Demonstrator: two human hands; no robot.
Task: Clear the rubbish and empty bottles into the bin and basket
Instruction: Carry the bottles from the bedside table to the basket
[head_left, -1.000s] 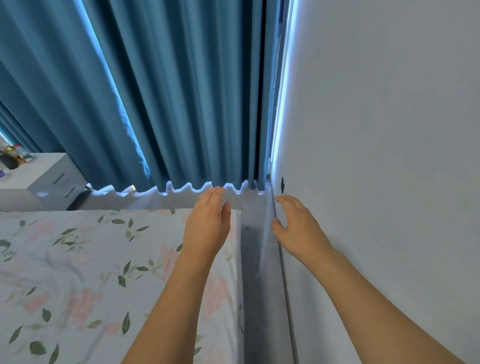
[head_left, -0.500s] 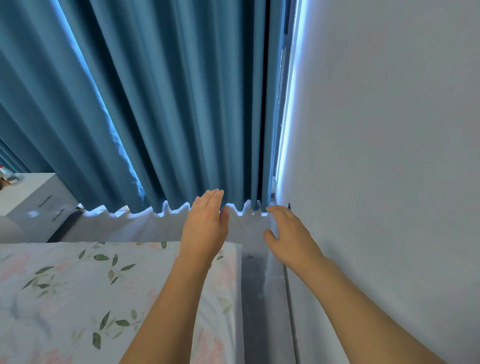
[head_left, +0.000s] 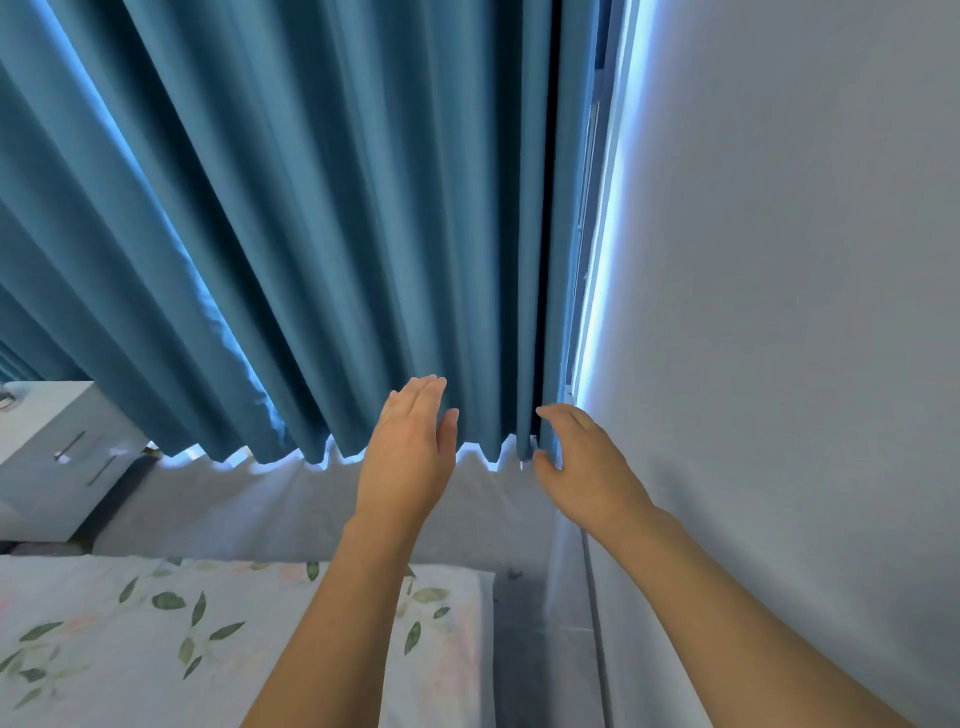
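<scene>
Matt blue cloth curtain (head_left: 322, 234), smooth painted wall (head_left: 779, 312), leaf-printed cloth bedsheet (head_left: 156, 634), smooth white cabinet (head_left: 47, 467).

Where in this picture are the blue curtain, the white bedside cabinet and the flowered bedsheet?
blue curtain (head_left: 322, 234), head view, middle of the hanging folds.
white bedside cabinet (head_left: 57, 457), head view, its drawer front.
flowered bedsheet (head_left: 156, 639), head view, leaf-printed top surface.

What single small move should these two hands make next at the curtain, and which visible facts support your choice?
Probably the right hand should pinch the blue curtain at its edge beside the wall. Its fingers already curve around that hem, while the left hand is flat and open in front of the folds. No rubbish or bottles show here, so drawing the curtain aside looks like the next step.
</scene>
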